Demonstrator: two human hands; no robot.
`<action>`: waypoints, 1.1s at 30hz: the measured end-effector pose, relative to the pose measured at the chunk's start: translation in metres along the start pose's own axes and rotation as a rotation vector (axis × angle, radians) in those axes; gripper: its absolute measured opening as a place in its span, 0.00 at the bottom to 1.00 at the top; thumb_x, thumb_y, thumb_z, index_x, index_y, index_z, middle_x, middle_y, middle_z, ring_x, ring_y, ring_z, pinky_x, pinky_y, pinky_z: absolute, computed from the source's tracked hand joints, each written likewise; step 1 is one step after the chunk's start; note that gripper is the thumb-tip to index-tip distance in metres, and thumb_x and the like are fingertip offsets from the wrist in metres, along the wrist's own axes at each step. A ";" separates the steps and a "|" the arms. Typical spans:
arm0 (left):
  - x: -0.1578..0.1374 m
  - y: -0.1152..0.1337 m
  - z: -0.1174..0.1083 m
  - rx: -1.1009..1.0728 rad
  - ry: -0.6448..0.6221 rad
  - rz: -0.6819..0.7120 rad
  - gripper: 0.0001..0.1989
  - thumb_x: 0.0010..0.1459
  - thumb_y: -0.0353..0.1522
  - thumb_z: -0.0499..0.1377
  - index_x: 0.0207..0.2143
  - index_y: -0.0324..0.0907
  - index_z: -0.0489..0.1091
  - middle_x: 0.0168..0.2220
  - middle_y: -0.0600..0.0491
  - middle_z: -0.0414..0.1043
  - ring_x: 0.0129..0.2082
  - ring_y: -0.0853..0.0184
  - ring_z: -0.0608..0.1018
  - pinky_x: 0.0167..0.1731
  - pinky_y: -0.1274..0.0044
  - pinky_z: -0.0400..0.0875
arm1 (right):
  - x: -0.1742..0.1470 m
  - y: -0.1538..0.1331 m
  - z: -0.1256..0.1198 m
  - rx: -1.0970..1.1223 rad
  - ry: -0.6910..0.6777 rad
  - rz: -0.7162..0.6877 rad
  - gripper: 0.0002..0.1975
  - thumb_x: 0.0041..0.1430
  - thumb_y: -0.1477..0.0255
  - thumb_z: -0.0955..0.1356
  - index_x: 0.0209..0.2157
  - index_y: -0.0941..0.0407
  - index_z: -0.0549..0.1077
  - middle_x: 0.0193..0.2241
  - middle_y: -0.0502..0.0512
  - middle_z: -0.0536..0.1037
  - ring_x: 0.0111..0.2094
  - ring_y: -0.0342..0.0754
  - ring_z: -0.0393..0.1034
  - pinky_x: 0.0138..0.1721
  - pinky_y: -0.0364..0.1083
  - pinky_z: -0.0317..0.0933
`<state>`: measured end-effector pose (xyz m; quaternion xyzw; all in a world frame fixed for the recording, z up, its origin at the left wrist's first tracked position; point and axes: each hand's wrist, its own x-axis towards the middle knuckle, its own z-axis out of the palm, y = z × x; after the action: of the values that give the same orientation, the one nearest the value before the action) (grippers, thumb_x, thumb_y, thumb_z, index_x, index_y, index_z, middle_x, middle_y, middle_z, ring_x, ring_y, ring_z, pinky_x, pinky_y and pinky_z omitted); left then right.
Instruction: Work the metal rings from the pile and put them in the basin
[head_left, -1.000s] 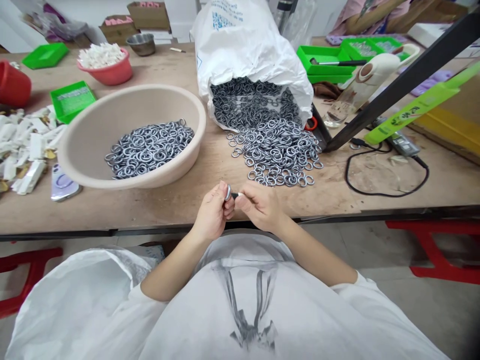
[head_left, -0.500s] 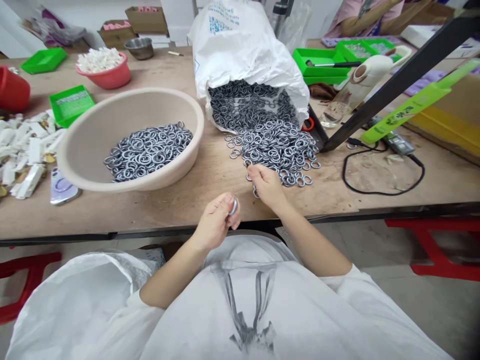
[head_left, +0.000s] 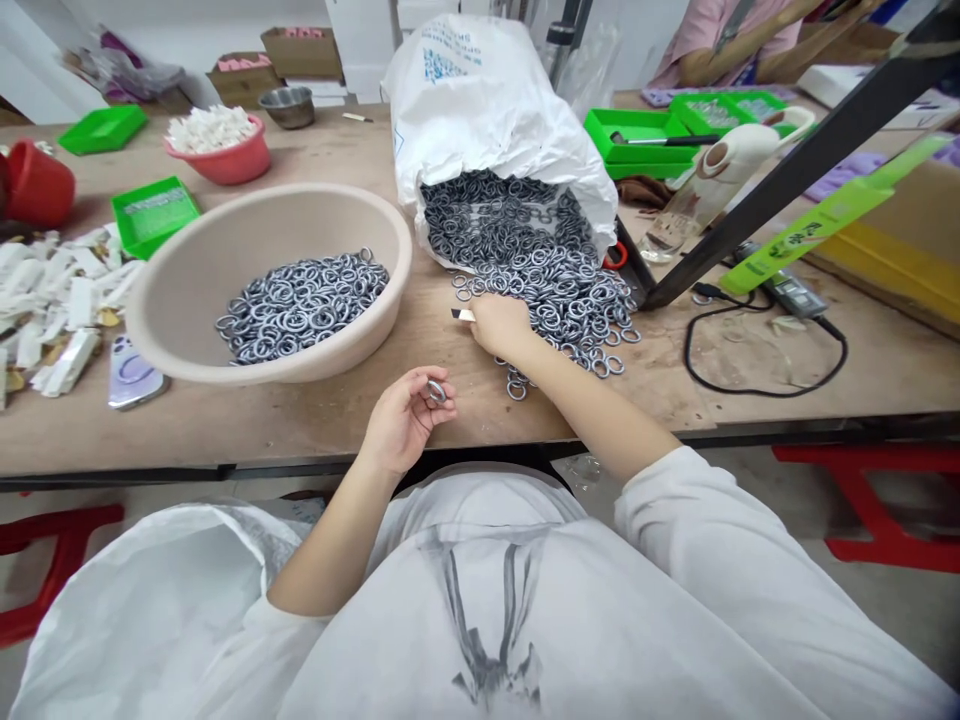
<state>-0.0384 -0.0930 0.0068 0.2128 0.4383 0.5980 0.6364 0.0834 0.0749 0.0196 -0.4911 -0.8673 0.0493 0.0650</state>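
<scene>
My left hand [head_left: 409, 415] is closed on one grey ring [head_left: 436, 391], pinched between thumb and fingertips just above the table's front edge. My right hand [head_left: 501, 325] is at the left side of a pile of loose grey rings [head_left: 570, 290]. From its closed fingers sticks a short flat tool [head_left: 463, 315], pale with a dark slanted end; its grip is hidden. The pile spills from the mouth of a white sack [head_left: 495, 110] lying on the table. Left of my hands, a large beige basin [head_left: 176, 280] holds many more such rings.
White pieces [head_left: 67, 300] lie heaped at the left by a phone [head_left: 135, 375] and a green tray [head_left: 154, 215]. A black slanted post [head_left: 757, 195], a water bottle [head_left: 701, 195] and a cable [head_left: 686, 345] stand or lie right. A person in pink [head_left: 727, 45] sits across the table.
My right hand has moved up and left along the pile's edge, and the tool's end now shows. My left hand has shifted left, the ring still pinched in it. The view has shifted slightly.
</scene>
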 end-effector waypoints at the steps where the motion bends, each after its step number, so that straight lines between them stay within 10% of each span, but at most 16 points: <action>1: 0.003 0.001 0.000 -0.019 0.005 -0.012 0.14 0.50 0.38 0.64 0.36 0.37 0.72 0.28 0.52 0.75 0.25 0.71 0.76 0.28 0.77 0.77 | -0.007 0.003 -0.003 0.060 0.023 -0.003 0.13 0.63 0.72 0.64 0.43 0.60 0.78 0.44 0.66 0.80 0.43 0.57 0.74 0.39 0.48 0.62; 11: 0.014 -0.015 0.016 0.423 -0.021 0.317 0.17 0.58 0.46 0.60 0.30 0.42 0.70 0.25 0.57 0.64 0.25 0.73 0.64 0.26 0.81 0.62 | -0.087 -0.001 -0.022 1.339 -0.196 -0.107 0.16 0.57 0.58 0.68 0.28 0.58 0.74 0.22 0.48 0.72 0.26 0.41 0.65 0.29 0.41 0.59; 17: 0.006 -0.014 0.015 0.657 -0.004 0.419 0.16 0.61 0.43 0.57 0.27 0.41 0.70 0.25 0.55 0.65 0.27 0.70 0.65 0.29 0.79 0.60 | -0.093 -0.011 -0.014 1.373 -0.176 -0.082 0.16 0.55 0.58 0.70 0.28 0.57 0.73 0.26 0.50 0.77 0.31 0.44 0.70 0.38 0.44 0.65; 25: 0.007 -0.016 0.016 0.450 -0.006 0.354 0.20 0.60 0.48 0.58 0.28 0.40 0.72 0.23 0.55 0.64 0.22 0.73 0.63 0.22 0.79 0.57 | -0.098 -0.013 -0.008 1.519 -0.131 -0.082 0.21 0.56 0.51 0.68 0.27 0.55 0.70 0.21 0.47 0.68 0.25 0.42 0.65 0.29 0.42 0.62; 33: 0.009 -0.026 0.018 0.429 -0.061 0.344 0.19 0.59 0.47 0.59 0.28 0.40 0.70 0.23 0.56 0.66 0.21 0.74 0.63 0.23 0.79 0.57 | -0.109 -0.029 0.003 1.510 0.191 -0.012 0.15 0.56 0.57 0.71 0.29 0.56 0.72 0.24 0.48 0.72 0.26 0.42 0.66 0.31 0.43 0.63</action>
<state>-0.0100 -0.0851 -0.0074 0.4317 0.4931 0.5842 0.4788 0.1135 -0.0333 0.0140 -0.3107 -0.5913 0.5861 0.4586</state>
